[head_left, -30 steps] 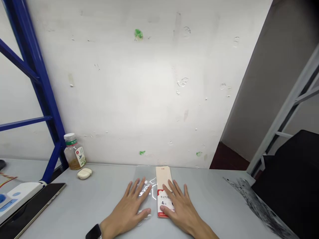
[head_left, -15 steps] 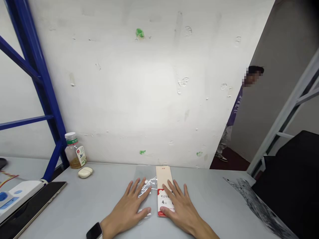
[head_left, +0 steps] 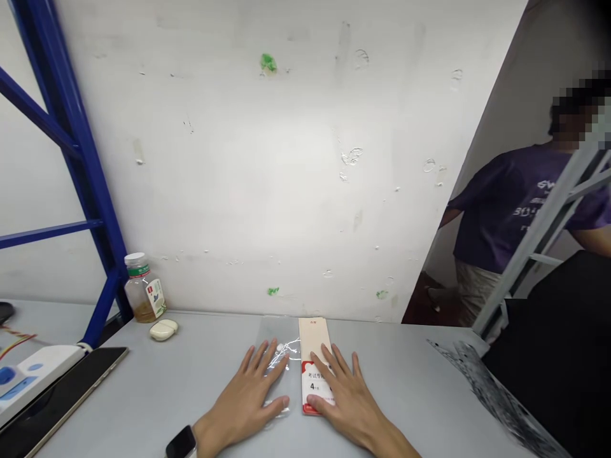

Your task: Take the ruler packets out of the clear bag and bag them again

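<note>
My left hand point(head_left: 243, 397) lies flat, fingers spread, on a transparent plastic sleeve point(head_left: 275, 334) that shines on the grey table. A black-faced watch point(head_left: 181, 443) sits on that wrist. Just to the right, my right hand point(head_left: 346, 397) rests with spread fingers on a long cream paper envelope point(head_left: 314, 337). Its lower end has a red patch and printed text with a large 4, partly hidden by my fingers. Neither hand closes around anything.
A grey table point(head_left: 143, 394) meets a scuffed white wall point(head_left: 238, 159). A jar point(head_left: 144, 291) and white earbud case point(head_left: 163, 329) stand back left. A power strip point(head_left: 35, 375) and black tablet point(head_left: 62, 407) lie left. A person in purple point(head_left: 506, 210) stands right behind a pale rack point(head_left: 548, 235).
A person in a purple T-shirt has moved from far back in the gap at right to much closer on the right. My hands, the sleeve and the envelope have not moved.
</note>
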### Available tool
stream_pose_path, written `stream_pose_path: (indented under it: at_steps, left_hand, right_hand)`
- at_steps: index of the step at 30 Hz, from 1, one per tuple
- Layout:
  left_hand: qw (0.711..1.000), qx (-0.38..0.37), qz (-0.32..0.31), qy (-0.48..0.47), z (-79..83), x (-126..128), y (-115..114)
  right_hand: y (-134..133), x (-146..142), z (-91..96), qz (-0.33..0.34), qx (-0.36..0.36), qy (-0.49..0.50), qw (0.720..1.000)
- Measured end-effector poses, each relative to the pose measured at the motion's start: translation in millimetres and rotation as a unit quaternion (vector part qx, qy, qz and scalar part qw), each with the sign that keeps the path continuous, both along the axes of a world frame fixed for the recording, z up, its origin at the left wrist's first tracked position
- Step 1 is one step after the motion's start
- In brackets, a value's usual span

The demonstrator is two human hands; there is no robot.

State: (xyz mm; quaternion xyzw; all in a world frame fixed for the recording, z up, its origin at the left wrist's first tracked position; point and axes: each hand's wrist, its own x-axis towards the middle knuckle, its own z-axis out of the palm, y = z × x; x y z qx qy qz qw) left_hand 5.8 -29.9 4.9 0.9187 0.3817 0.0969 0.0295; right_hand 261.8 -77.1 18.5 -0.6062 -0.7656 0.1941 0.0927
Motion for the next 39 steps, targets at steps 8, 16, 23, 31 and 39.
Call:
stream_pose_path:
  at_steps: [8,16,23,31,39]
  left_hand:
    - [1.0,-0.023,0.01,0.01,1.9,1.2,-0.3]
    - [0.999,-0.015,0.027,-0.011,-2.6,0.6,0.3]
    - [0.998,-0.036,0.035,-0.028,6.7,-1.6,-0.3]
    - [1.0,-0.029,-0.003,-0.002,7.8,-10.6,-0.3]
    - [0.999,-0.04,0.009,0.015,8.3,-7.1,-2.1]
  right_hand:
    - [-0.1,0.3,-2.3,0.001,0.004,-0.006,1.0]
    - [-0.4,0.0,-2.8,-0.002,0.008,-0.008,1.0]
    - [-0.8,-0.3,-0.3,-0.004,0.005,-0.013,1.0]
    - [-0.5,0.4,-1.9,-0.003,0.011,-0.006,1.0]
    - [-1.3,0.3,2.6,-0.001,-0.002,-0.001,1.0]
